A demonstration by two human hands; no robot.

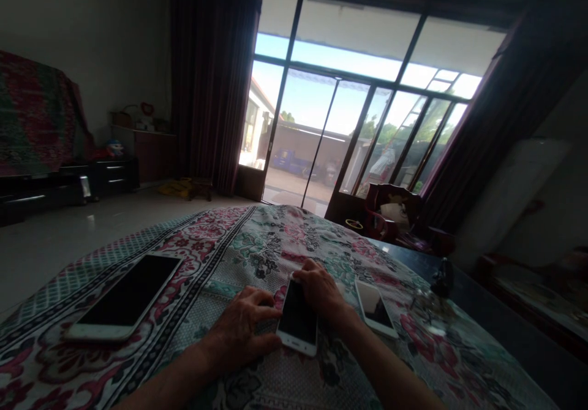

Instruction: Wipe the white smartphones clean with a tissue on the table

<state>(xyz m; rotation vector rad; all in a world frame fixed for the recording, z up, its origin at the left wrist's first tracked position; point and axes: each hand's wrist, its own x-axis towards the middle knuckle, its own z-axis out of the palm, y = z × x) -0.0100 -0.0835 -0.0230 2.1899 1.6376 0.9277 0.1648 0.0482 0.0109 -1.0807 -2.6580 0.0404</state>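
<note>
A white-framed smartphone [298, 318] with a dark screen lies on the flowered cloth [257, 257], between my hands. My left hand [241, 327] holds its left edge, thumb near the lower corner and index finger higher up. Over the upper end of the phone, my right hand [319, 287] rests with curled fingers; a small whitish bit shows by the fingertips, too little to name. Another whitish patch peeks out beside that hand. To the left lies a larger white smartphone [131, 296], screen dark. A smaller white phone [375, 307] lies on the right, its screen reflecting light.
A clear, shiny object [434, 312] and a dark object [441, 278] stand at the right, near a dark tabletop edge [487, 312]. Beyond the table are a wooden chair [392, 211], glass doors [316, 134], curtains [215, 85] and a low black cabinet [113, 177].
</note>
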